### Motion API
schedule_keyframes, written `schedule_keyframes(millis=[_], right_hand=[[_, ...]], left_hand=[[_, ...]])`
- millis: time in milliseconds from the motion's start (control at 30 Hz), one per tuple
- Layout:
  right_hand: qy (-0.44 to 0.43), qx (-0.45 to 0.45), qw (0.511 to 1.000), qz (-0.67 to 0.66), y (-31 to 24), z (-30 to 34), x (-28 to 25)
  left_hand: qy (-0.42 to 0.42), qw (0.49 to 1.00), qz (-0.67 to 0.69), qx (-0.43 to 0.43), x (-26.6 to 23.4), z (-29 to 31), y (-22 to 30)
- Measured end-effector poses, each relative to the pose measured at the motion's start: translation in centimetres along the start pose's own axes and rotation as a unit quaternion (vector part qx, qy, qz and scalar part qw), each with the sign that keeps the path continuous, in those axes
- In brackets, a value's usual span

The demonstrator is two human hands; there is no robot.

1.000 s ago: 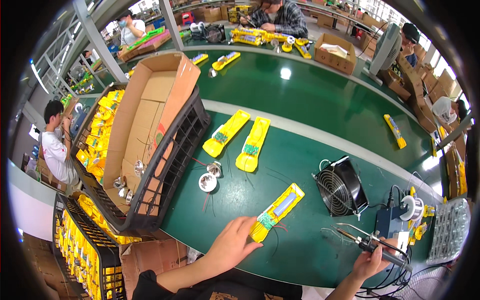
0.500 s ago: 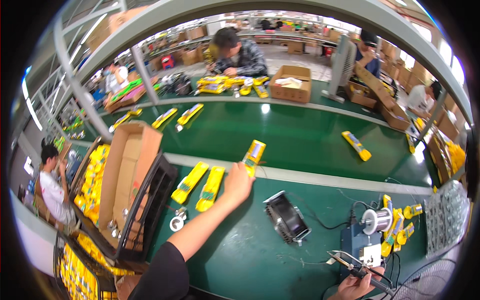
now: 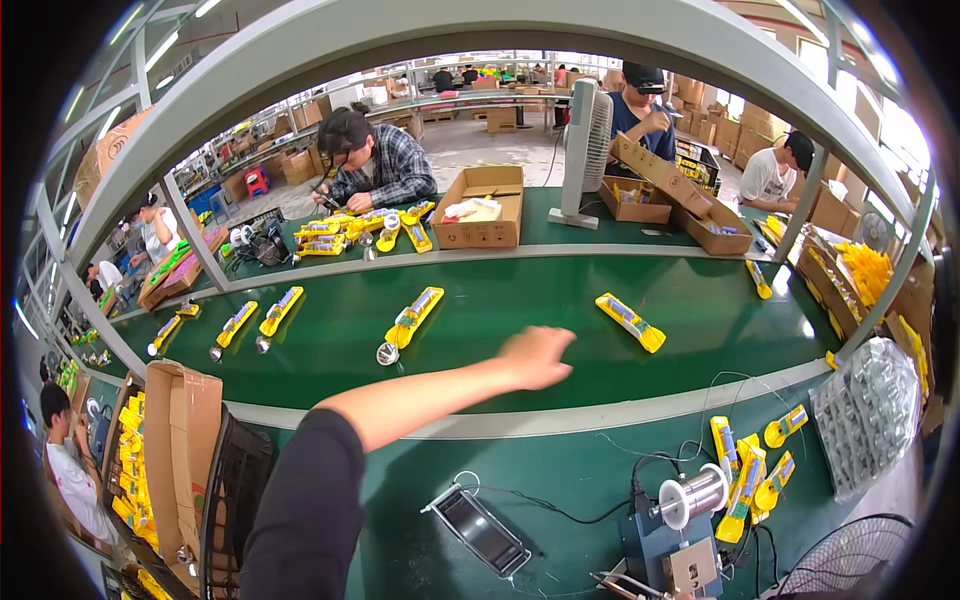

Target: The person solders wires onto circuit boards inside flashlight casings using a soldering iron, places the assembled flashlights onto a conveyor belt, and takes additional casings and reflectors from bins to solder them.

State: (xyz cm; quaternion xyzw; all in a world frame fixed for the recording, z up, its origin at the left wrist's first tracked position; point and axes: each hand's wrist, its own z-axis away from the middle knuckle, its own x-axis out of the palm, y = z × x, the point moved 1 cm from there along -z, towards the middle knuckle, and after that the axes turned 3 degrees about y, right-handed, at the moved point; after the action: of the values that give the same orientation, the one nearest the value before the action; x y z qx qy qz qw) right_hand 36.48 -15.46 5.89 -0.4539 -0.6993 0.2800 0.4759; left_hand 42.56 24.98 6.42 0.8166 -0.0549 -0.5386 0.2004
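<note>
A: Where is the left hand (image 3: 540, 358) seen?

B: It is held out above the green belt (image 3: 510, 295), beyond the near rail (image 3: 570, 419), with the dark-sleeved arm (image 3: 315, 490) brought in from the near left.

A: Can its fingers be read?

B: Mostly the back of the hand is shown, and the fingers are turned to the right; whether they are spread or closed cannot be told. The right hand is out of view, so its fingers cannot be judged.

A: Which thing is nearest?

B: A yellow piece (image 3: 630, 322), laid on the belt just to the right and slightly farther away. It is slanted from far left to near right and is shown apart from the fingers. Well to the left, a second yellow piece (image 3: 417, 313) is seen, with a round silver reflector (image 3: 388, 353) at its near end.

A: What is carried by the near desk (image 3: 400, 520)?

B: A black-framed fan (image 3: 482, 527) and, to its right, a blue box (image 3: 645, 545) with a wire spool (image 3: 693, 497) just beside it. Farther right, a cluster of yellow pieces (image 3: 742, 485) is passed before a clear tray (image 3: 865, 415) is reached.

A: And across the belt?

B: An open cardboard box (image 3: 478, 234) is placed between a seated person (image 3: 390, 170) and a pale standing fan (image 3: 588, 140).
</note>
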Motion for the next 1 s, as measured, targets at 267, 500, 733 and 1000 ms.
schedule_keyframes(millis=[267, 500, 733, 1000], right_hand=[[-0.03, -0.035, 0.998, 0.043, 1.1, -0.4, 1.2], [-0.059, -0.028, 0.997, 0.038, 0.9, -1.0, 1.4], [-0.093, -0.038, 0.995, 0.021, 0.1, -1.5, 0.6], [-0.154, -0.047, 0.987, 0.005, 0.7, -0.5, 0.3]], left_hand=[[-0.175, 0.983, 0.056, 0.004, 10.1, -11.1, 6.3], [-0.027, 0.987, 0.058, -0.144, 6.3, -7.1, 1.5], [-0.008, 0.996, -0.026, -0.091, -4.4, 10.2, -2.0], [-0.031, 0.968, -0.065, -0.24, -12.1, 31.9, 5.6]])
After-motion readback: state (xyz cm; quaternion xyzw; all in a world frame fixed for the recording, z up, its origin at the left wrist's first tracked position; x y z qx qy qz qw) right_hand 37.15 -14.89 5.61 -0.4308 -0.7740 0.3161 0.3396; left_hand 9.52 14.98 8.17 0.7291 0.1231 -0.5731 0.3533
